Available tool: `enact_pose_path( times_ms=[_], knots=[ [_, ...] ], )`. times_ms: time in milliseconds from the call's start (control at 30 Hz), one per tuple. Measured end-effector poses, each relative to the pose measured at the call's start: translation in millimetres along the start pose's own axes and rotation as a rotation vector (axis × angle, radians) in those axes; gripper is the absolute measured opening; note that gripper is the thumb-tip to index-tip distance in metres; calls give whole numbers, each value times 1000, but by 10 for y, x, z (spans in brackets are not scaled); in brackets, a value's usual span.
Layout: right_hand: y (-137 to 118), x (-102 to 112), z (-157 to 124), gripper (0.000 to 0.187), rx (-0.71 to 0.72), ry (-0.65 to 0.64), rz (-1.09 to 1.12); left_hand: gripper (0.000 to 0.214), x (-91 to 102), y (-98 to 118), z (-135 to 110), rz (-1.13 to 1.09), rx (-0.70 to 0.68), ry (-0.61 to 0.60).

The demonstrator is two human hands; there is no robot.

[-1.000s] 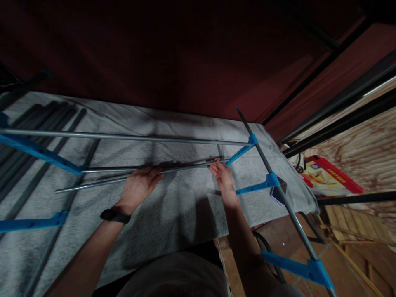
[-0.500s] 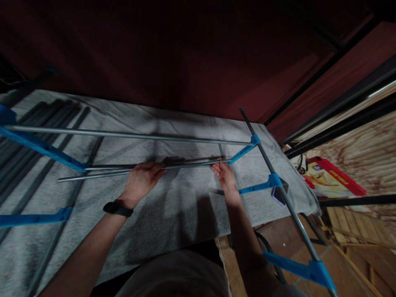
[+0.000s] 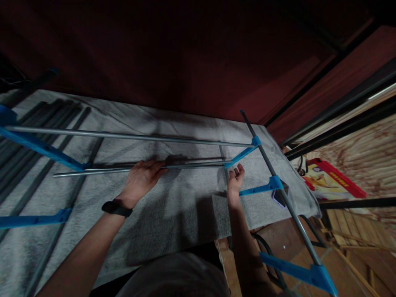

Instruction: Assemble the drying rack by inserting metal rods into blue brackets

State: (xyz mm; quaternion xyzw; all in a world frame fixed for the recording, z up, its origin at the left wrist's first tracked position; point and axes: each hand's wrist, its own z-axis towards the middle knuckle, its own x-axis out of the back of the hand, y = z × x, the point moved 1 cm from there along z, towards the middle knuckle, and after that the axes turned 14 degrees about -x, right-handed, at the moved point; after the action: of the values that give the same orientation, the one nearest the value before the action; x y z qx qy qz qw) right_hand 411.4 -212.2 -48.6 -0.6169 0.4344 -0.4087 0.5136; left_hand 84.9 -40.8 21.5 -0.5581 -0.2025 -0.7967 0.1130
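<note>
My left hand point(image 3: 144, 176), with a dark band on its wrist, is closed around a thin grey metal tube point(image 3: 89, 172). The tube's left end sticks out past the left blue bracket point(image 3: 58, 154). Its right end lies at the tip of the right blue bracket point(image 3: 243, 156). Just below that tip is my right hand point(image 3: 235, 179), fingers apart and slightly curled, holding nothing. A second tube runs close beside the held one, partly hidden by my left hand. Farther back, another crossbar tube point(image 3: 173, 139) spans the two brackets.
Several dark tubes point(image 3: 46, 119) lie on the grey cloth point(image 3: 173, 206) at left. An upright pole point(image 3: 267, 159) with blue brackets stands at right, a phone point(image 3: 279, 197) beside it. Beyond are a red-and-yellow package point(image 3: 334, 179) and wooden slats point(image 3: 355, 227).
My right hand has let go of the tube and moved right and slightly down. The tube's left end has risen a little and shifted left; its right end now meets the bracket tip.
</note>
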Motion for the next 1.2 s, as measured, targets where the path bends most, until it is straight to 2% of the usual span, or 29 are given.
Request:
enact_pose_path(
  times_ms=[100,267,533,967,1200],
  knots=[
    [-49,-43,51,65,30,-64,-42,46,-18,-6,5,13,-18,17],
    [-63,-91,107,64,36,-125,-3,42,-29,-8,35,34,-32,-4],
    [-5,-35,162,62,39,-142,-14,40,78,44,69,53,-80,13],
    [-52,2,104,58,69,-128,-58,30,49,103,107,91,-94,-2],
    [-41,47,110,65,79,-139,-71,32,42,118,48,47,-80,49]
  ],
)
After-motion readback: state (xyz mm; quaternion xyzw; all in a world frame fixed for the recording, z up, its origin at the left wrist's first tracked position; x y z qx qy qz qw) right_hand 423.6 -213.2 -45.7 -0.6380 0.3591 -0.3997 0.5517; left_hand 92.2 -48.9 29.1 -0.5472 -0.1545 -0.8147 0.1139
